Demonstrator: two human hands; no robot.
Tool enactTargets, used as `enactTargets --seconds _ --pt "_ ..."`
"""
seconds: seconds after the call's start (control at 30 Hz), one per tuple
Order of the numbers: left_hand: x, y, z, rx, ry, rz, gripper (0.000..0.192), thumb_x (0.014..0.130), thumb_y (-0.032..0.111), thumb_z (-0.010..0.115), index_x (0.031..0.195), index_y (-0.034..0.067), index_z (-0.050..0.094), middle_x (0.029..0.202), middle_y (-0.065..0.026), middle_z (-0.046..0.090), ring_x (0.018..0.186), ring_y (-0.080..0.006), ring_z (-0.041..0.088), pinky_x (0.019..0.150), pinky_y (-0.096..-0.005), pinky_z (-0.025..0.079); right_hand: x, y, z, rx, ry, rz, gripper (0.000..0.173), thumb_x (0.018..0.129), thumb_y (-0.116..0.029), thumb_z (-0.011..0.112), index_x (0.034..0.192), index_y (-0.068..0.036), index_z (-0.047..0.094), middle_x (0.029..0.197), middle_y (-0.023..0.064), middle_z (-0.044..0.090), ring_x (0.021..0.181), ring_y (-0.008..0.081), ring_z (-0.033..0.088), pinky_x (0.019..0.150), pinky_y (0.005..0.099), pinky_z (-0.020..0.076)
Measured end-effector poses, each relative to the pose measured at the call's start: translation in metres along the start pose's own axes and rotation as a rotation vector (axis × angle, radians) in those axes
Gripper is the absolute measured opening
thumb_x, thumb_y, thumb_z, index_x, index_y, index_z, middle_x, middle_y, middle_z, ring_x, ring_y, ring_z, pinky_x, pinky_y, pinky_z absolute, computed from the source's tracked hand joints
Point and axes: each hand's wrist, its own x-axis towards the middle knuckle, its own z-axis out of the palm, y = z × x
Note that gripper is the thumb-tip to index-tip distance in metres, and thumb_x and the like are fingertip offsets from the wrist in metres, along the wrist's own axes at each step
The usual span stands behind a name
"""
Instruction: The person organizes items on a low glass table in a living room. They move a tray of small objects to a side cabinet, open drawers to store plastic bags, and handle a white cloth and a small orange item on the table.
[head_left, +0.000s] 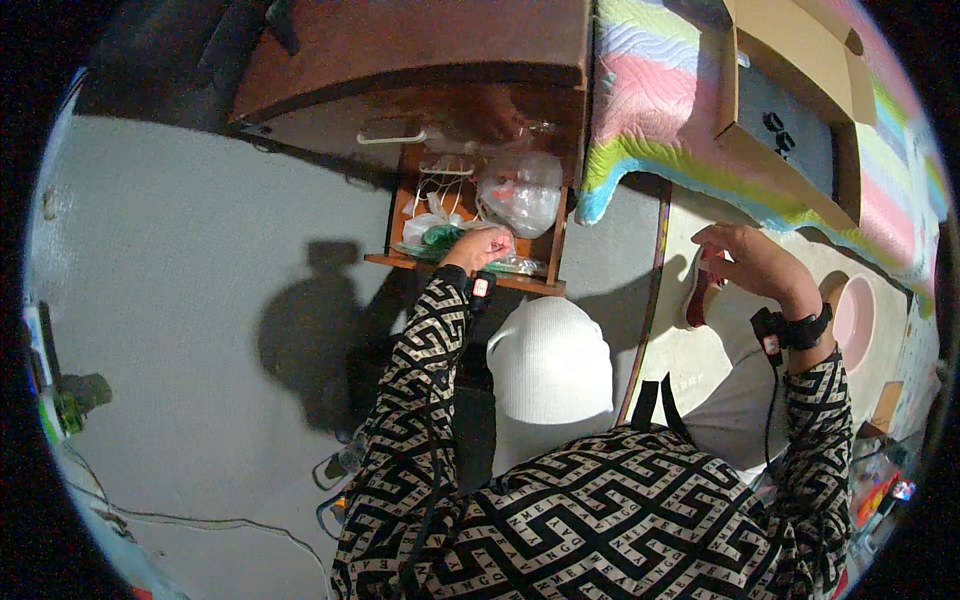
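Note:
My left hand (480, 249) is over the front edge of a pulled-out wooden drawer (556, 255), fingers curled. Whether it grips anything there is hidden. Beneath and beside it lie a green item in clear plastic (441, 237), a white cable (442, 184) and clear plastic packaging (517, 264). A bulging translucent plastic bag (521, 196) fills the drawer's back right. My right hand (750, 259) hangs in the air at the right, fingers bent and apart, with no object visible in it. Below it a red shoe (699, 296) shows in part.
Above the drawer stands a brown wooden cabinet (420, 37) with a white handle (391, 138). A striped quilt (645, 82) bears an open cardboard box (795, 180). At right is a pink basin (855, 322). A cable (225, 519) runs along the grey floor (187, 300).

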Motion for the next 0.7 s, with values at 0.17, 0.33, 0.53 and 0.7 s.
enactTargets --seconds 0.17,0.33,0.53,0.7 --pt "0.021 -0.037 -0.008 0.043 -0.137 0.020 0.011 0.092 0.016 0.059 0.090 0.005 0.062 0.086 -0.0041 0.058 0.087 -0.0165 0.061 0.087 -0.0305 0.054 -0.003 -0.003 -0.001 -0.068 0.014 -0.041 0.033 0.087 -0.014 0.062 0.117 0.000 0.061 0.104 0.0182 0.067 0.093 0.0338 0.065 0.081 0.0386 0.0521" --pt "0.018 -0.024 0.012 0.117 -0.235 -0.069 0.022 0.096 0.025 0.058 0.101 0.005 0.063 0.089 -0.0059 0.064 0.085 -0.0179 0.063 0.078 -0.0316 0.054 -0.007 0.008 -0.004 -0.046 0.006 0.010 0.031 0.087 -0.015 0.063 0.114 -0.001 0.062 0.102 0.0181 0.066 0.091 0.0348 0.065 0.079 0.0387 0.0514" --pt "-0.081 0.029 0.097 0.619 -0.125 -0.018 0.050 0.098 0.032 0.056 0.133 -0.002 0.045 0.127 -0.0171 0.056 0.110 -0.0269 0.061 0.093 -0.0387 0.052 -0.033 0.087 -0.041 0.002 0.611 -0.073 0.027 0.089 -0.021 0.065 0.107 -0.001 0.064 0.097 0.0190 0.069 0.089 0.0310 0.067 0.079 0.0368 0.0516" --pt "-0.120 0.067 0.191 0.726 -0.507 0.205 0.047 0.100 0.029 0.053 0.137 0.001 0.045 0.128 -0.0148 0.057 0.112 -0.0219 0.060 0.092 -0.0329 0.051 -0.056 0.199 -0.095 0.128 1.092 0.208 0.036 0.090 -0.019 0.065 0.118 0.003 0.058 0.108 0.0176 0.068 0.096 0.0259 0.066 0.084 0.0350 0.0513"
